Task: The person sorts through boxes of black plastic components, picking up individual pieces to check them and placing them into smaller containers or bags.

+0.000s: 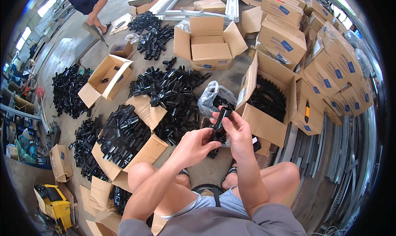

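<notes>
In front of my knees, both hands are on one glossy black tubular part (222,117), tilted with its upper end toward the right. My right hand (237,130) grips its upper stretch between thumb and fingers. At the lower end, my left hand (197,144) pinches it with thumb and forefinger; the exact contact is partly hidden by the fingers. Just beyond the hands lie a clear plastic bag (215,96) and a large heap of similar black parts (171,87). To the right stands an open carton (268,130) with black parts (268,97) stacked inside.
An open carton full of black parts (126,130) sits at my left, with more heaps (68,89) beyond. Ahead are open cartons (210,64) (103,73). Stacked boxes (326,77) and long metal profiles (330,153) line the right. Another person's leg (98,13) shows far left.
</notes>
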`<act>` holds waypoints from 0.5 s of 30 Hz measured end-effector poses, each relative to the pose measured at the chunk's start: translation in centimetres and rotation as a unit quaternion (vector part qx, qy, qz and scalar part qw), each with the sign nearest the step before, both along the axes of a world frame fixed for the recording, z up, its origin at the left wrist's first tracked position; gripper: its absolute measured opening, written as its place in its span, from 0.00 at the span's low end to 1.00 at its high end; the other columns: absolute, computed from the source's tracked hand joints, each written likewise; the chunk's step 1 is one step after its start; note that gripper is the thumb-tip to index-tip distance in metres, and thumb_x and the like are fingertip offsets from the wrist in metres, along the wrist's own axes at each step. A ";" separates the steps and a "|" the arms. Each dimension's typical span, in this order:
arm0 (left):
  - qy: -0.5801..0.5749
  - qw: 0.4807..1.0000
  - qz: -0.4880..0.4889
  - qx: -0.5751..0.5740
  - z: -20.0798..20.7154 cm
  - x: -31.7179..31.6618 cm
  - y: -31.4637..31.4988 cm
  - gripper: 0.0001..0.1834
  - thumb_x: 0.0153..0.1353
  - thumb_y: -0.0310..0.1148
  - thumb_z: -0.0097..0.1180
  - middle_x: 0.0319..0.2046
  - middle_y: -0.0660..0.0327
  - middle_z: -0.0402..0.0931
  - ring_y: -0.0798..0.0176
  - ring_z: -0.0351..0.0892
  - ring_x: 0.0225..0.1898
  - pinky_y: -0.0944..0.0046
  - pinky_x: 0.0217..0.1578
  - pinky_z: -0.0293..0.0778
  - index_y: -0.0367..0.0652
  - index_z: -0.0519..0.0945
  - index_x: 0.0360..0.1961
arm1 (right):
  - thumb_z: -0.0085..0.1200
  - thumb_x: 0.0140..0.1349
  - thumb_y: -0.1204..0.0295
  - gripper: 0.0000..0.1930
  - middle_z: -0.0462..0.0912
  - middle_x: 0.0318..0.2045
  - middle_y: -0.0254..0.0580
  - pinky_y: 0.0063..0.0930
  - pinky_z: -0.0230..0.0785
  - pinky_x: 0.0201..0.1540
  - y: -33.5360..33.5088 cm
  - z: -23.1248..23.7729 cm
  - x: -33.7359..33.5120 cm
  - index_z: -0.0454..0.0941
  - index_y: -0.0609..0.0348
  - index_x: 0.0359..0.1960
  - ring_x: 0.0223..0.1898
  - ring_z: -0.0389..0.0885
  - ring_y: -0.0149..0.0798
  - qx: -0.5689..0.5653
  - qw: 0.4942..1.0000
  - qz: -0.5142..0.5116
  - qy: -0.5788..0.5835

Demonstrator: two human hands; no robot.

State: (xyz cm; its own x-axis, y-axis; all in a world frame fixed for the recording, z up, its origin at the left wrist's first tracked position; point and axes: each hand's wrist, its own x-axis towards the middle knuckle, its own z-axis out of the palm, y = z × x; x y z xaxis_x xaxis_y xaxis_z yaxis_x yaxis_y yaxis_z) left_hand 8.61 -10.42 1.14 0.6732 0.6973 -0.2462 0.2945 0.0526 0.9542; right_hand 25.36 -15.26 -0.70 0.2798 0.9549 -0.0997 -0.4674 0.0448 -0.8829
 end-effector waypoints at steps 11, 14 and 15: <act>-0.079 0.987 0.028 -0.135 -1.6 0.7 -0.5 0.18 0.62 0.27 0.70 0.39 0.57 0.87 0.73 0.84 0.41 0.66 0.45 0.80 0.27 0.82 0.50 | 0.63 0.71 0.67 0.17 0.88 0.49 0.41 0.25 0.75 0.53 -0.3 0.0 0.7 0.81 0.64 0.55 0.49 0.84 0.30 -0.037 0.999 0.011 -0.012; -0.047 0.994 0.040 -0.091 -2.6 0.6 -0.4 0.17 0.62 0.26 0.69 0.41 0.55 0.87 0.71 0.84 0.43 0.66 0.45 0.81 0.28 0.82 0.50 | 0.61 0.72 0.66 0.23 0.87 0.52 0.49 0.34 0.75 0.62 0.3 -0.6 0.8 0.76 0.69 0.62 0.55 0.85 0.40 -0.028 0.999 0.030 -0.024; -0.051 0.993 0.050 -0.089 -2.6 0.4 -0.2 0.17 0.62 0.25 0.69 0.41 0.55 0.87 0.71 0.85 0.43 0.66 0.45 0.81 0.28 0.82 0.50 | 0.60 0.73 0.65 0.24 0.85 0.55 0.48 0.36 0.74 0.63 0.4 -0.8 0.6 0.75 0.68 0.64 0.57 0.84 0.40 -0.022 0.998 0.044 -0.031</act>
